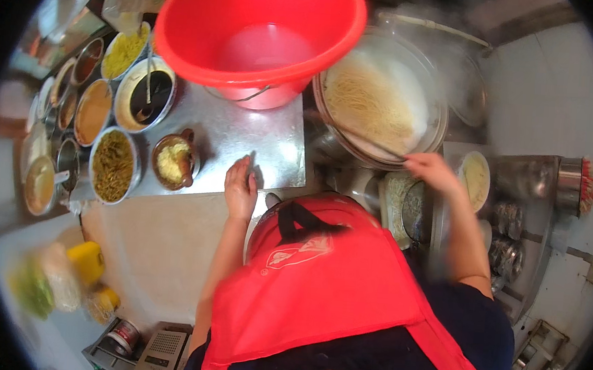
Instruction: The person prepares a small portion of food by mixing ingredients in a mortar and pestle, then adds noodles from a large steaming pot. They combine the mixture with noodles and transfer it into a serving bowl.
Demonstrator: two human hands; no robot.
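Note:
My right hand [430, 171] grips one end of a long thin stick-like utensil [367, 138], which slants over the near side of a wide steaming pot [436, 143]. Pale noodles [369, 100] lie in the pot amid white foam and steam. Whether the utensil is one stick or a pair, I cannot tell. My left hand [240, 189] is at the front edge of the metal counter [223, 120], fingers extended and holding nothing. Left of it stands a small brown pot [188, 149] of chopped pale yellow food. Beyond the hands sits a large red plastic bucket [252, 79] with liquid at its bottom.
Several bowls line the left: dark sauce with a spoon [150, 95], brown paste [94, 111], chopped greens [114, 164], yellow shreds [126, 54]. A noodle-filled container [400, 208] stands below the big pot. At right are a pale-filled bowl [474, 179] and a metal shelf [526, 175].

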